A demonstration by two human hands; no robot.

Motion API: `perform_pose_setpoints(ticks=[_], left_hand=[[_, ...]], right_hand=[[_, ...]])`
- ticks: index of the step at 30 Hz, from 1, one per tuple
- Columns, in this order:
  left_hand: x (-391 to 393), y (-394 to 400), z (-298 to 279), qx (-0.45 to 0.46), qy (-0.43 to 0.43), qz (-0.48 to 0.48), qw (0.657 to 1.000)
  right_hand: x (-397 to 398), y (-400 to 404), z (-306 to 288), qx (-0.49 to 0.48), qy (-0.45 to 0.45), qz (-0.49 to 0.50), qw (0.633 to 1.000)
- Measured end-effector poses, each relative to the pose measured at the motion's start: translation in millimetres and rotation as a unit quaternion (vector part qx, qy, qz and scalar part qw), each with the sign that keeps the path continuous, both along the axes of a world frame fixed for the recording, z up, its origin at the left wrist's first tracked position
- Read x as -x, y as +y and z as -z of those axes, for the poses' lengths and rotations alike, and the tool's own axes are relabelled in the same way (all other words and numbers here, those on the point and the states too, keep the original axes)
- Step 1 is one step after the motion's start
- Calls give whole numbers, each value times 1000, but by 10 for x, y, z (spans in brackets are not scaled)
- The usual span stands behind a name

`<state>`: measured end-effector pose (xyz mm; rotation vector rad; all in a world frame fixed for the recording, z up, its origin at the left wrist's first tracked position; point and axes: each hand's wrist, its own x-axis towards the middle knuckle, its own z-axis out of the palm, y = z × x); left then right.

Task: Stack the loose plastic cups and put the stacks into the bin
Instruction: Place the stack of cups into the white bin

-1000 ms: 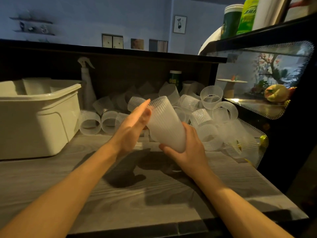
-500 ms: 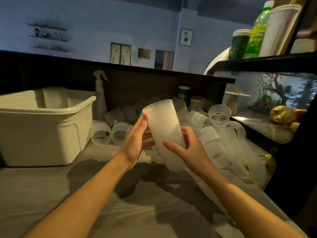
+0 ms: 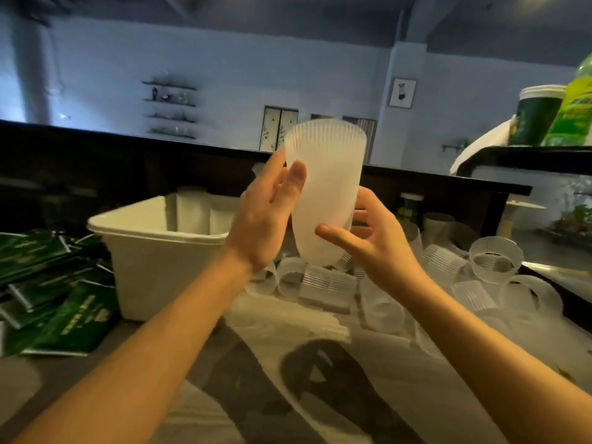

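Both hands have lifted the stack of cups [image 3: 325,190] higher than half a second ago, so its ribbed rim now stands above the dark counter ledge [image 3: 96,145]. The left hand [image 3: 266,219] lies flat-fingered against the stack's side, and the right hand [image 3: 368,241] curls around its lower part. The bin [image 3: 153,251] sits just left of the hands, loose cups [image 3: 493,257] strewn behind; green packets [image 3: 54,283] have come into view at far left.

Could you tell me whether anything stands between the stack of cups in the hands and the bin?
Nothing visible does. The stack of cups is held up just right of the bin, whose open top has free room beside the stacks already inside.
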<state>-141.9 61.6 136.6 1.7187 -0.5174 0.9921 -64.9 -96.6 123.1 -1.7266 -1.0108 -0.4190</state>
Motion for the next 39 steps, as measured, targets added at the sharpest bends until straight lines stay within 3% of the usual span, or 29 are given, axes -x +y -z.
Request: perform_pose_setpoints(ticks=[9,17,25,31,35,39], left_hand=[[195,782,-231,-20,-24,-111,993],[166,1463,-185,-29,16,-259,965],[225,1991,-61,-13,201,-246,948],[77,2168,-117,-41,347,-297,889],[-120,2246,-84,-31,370,-322,871],[-243,2281,-39,-33,407,-331,850]], right_hand=[[11,874,-353,25,-48,-47,997],[-74,1664,-409,80,-46,-46,995],[-353,2253,-295,248,0,-47,968],[-514,2581,-267,371,27,-41,927],[-618,2741,-262,398,65,-29,915],[-676,2851,-211,364,136,-31,921]])
